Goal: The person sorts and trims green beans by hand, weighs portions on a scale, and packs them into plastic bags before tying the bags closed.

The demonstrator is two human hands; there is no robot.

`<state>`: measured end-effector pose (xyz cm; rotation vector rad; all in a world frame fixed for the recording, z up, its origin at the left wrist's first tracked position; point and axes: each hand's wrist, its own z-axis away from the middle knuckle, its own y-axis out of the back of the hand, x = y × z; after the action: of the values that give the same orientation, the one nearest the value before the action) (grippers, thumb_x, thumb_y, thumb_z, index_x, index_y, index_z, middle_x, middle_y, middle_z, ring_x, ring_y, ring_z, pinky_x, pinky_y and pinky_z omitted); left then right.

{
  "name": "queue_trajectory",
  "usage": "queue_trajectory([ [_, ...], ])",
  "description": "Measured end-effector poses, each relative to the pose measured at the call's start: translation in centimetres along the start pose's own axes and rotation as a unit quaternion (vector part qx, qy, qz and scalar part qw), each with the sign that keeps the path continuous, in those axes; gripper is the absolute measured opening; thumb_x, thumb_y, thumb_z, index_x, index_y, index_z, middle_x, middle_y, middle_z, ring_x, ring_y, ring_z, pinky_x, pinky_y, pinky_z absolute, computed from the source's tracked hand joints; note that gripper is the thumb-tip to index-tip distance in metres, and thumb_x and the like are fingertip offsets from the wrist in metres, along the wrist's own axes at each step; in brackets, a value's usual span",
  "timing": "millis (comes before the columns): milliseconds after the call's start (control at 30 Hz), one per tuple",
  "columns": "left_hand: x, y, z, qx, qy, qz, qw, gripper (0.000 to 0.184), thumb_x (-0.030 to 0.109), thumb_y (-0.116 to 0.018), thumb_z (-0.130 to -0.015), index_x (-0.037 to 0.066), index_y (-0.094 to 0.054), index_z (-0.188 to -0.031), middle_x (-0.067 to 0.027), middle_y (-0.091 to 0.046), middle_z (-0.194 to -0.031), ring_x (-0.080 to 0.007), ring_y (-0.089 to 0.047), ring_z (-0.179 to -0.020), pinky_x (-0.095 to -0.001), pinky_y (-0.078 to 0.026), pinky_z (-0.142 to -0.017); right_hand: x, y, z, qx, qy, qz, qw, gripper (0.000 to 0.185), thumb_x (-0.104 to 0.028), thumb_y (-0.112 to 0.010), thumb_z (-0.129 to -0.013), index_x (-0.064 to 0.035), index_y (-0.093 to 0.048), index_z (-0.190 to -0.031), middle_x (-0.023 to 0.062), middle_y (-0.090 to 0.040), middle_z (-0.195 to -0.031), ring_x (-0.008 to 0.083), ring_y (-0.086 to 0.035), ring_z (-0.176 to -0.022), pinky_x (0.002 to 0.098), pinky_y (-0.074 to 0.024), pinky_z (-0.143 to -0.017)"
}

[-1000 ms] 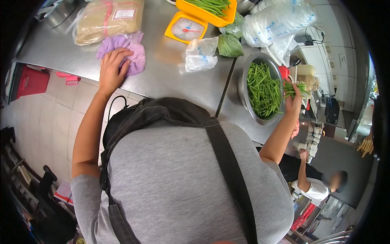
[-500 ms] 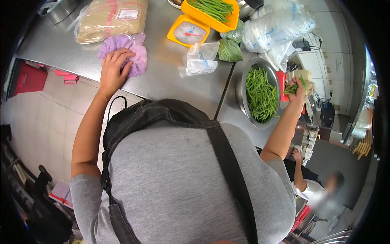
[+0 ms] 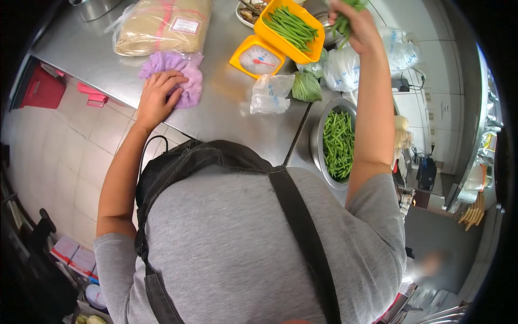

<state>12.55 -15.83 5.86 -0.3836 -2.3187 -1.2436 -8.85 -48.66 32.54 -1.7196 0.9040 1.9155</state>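
Head view shows our left hand (image 3: pixel 158 101) lying on the purple cloth (image 3: pixel 190 67), fingers loosely spread. Farther, beyond the metal bowl (image 3: pixel 317 143), our right hand (image 3: pixel 360 26) grasps green beans (image 3: pixel 342 26) near the yellow tray (image 3: pixel 315 55); we should hold them gently but firmly, so none slips out. They look bright green, slender and slightly blurred.

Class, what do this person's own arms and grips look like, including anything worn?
The left grip and right grip are human hands, both ungloved. The forearms are uncovered, with no visible wristwear. Short, plain grey sleeves end near the elbows.
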Motion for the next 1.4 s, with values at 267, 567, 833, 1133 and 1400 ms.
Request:
queue_trajectory([
  [267,-0.1,-0.1,0.1,0.002,0.01,0.002,1.0,0.024,0.014,-0.066,-0.085,0.015,-0.068,-0.109,-0.0006,-0.063,-0.117,-0.0251,-0.054,-0.112,-0.039,-0.04,-0.095,2.1,-2.3,-2.4,-0.121,0.044,0.555,0.822,0.043,-0.023,-0.076,-0.084,0.0002,-0.063,-0.118,0.0057,-0.069,-0.103,0.0132,-0.062,-0.091,0.0264,-0.048,-0.079],
  [567,0.3,0.0,0.0,0.009,0.013,0.003,1.0,0.025,0.014,-0.068,-0.083,0.014,-0.068,-0.108,-0.0008,-0.063,-0.117,-0.0252,-0.054,-0.111,-0.0384,-0.041,-0.095,0.2,-3.9,1.8,-0.074,0.153,0.439,0.882,0.051,-0.018,-0.079,-0.079,-0.0052,-0.06,-0.124,0.0119,-0.064,-0.112,0.0229,-0.061,-0.104,0.0357,-0.049,-0.093],
  [833,3.1,-1.3,-5.7,0.04,-0.108,0.01,0.993,0.024,0.003,-0.062,-0.085,0.006,-0.066,-0.109,-0.0096,-0.063,-0.115,-0.0313,-0.057,-0.107,-0.0395,-0.048,-0.09,9.4,1.9,9.3,0.346,0.219,0.057,0.91,0.008,-0.008,-0.062,-0.092,-0.001,-0.063,-0.097,0.0052,-0.068,-0.098,0.0147,-0.063,-0.091,0.0289,-0.0495,-0.082],
  [1133,0.8,-9.7,-13.9,-0.149,-0.081,-0.192,0.967,0.022,0.004,-0.054,-0.084,0.004,-0.063,-0.103,-0.0078,-0.06,-0.113,-0.028,-0.058,-0.111,-0.0393,-0.05,-0.094,23.5,-6.6,15.3,0.098,-0.01,0.159,0.982,0.011,-0.002,-0.058,-0.088,-0.003,-0.066,-0.097,0.0068,-0.07,-0.085,0.0132,-0.065,-0.075,0.0272,-0.0504,-0.07],
  [1400,1.8,-6.6,-11.8,-0.069,-0.136,-0.12,0.981,0.015,0.007,-0.062,-0.082,0.008,-0.063,-0.097,-0.0099,-0.064,-0.096,-0.029,-0.06,-0.099,-0.0413,-0.049,-0.083,20.8,1.7,7.1,0.279,0.104,0.4,0.867,0.016,-0.01,-0.062,-0.086,-0.0097,-0.073,-0.097,0.013,-0.072,-0.093,0.0325,-0.067,-0.088,0.0412,-0.0534,-0.078],
])
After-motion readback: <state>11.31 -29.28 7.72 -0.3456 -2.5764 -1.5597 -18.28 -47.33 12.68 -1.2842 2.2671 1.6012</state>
